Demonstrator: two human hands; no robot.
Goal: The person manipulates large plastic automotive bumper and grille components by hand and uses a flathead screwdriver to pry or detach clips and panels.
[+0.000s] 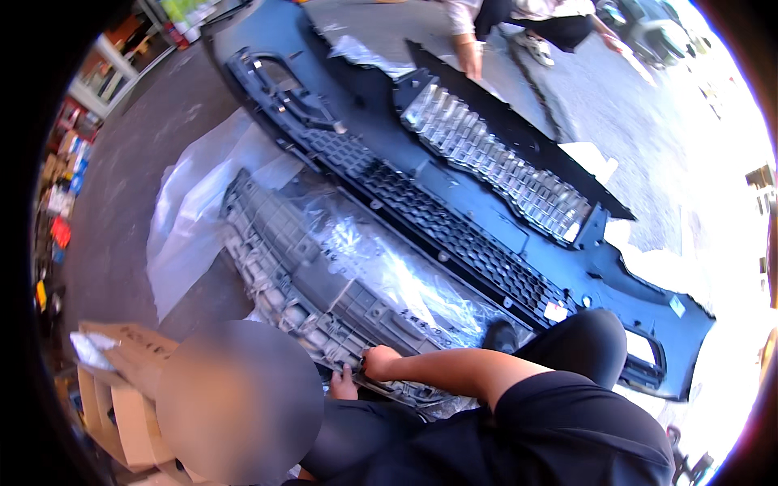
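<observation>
A long grey ribbed plastic car panel (300,259) lies aslant in front of me on the ground and on clear plastic film. At its near edge, my left hand (343,384) grips the rim with the thumb side up. Just right of it, my right hand (379,362) is curled closed against the panel; what its fingers hold is hidden. Beyond lies a big dark blue car bumper (454,190), inner side up. It has a black honeycomb mesh (454,231) and a chrome-slatted grille (494,154).
Crumpled clear film (381,267) and a white sheet (194,202) lie under the parts. An opened cardboard box (134,405) stands at the lower left, next to a blurred round patch. At the far side, another person's hand (468,58) reaches toward the bumper.
</observation>
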